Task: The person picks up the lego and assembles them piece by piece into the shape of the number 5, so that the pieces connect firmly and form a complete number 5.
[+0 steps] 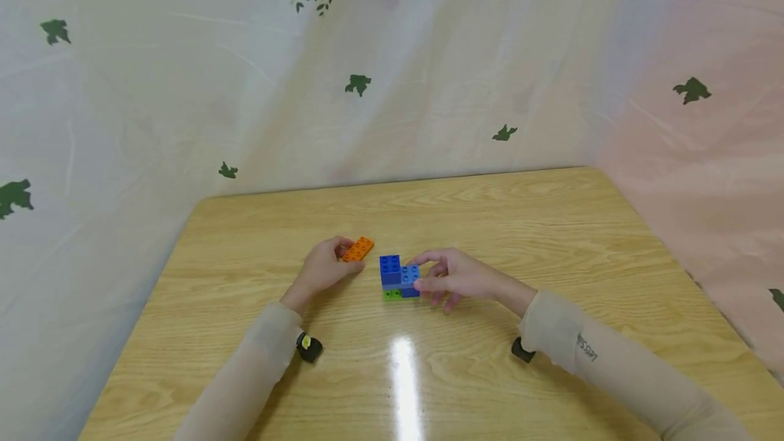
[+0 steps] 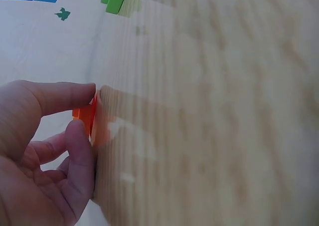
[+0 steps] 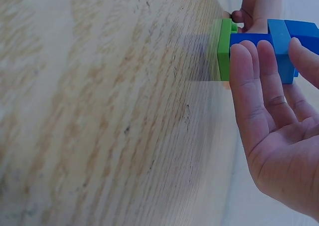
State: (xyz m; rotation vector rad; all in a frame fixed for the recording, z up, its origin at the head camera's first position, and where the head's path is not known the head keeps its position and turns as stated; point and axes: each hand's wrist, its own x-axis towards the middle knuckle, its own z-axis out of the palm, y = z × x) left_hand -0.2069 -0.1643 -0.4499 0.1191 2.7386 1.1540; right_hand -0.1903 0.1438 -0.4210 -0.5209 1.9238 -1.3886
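The orange brick lay to the left of the block stack and a little beyond it, low at the tabletop. The left hand had its grip clamped on that brick, pinched between thumb and fingers; the right hand, at the stack's right side, had thumb and forefinger closed about its light blue block. Sound handling called for a level pinch with studs left uncovered, while light, even pressure steadied the stack, as pushing sideways risked tipping it.
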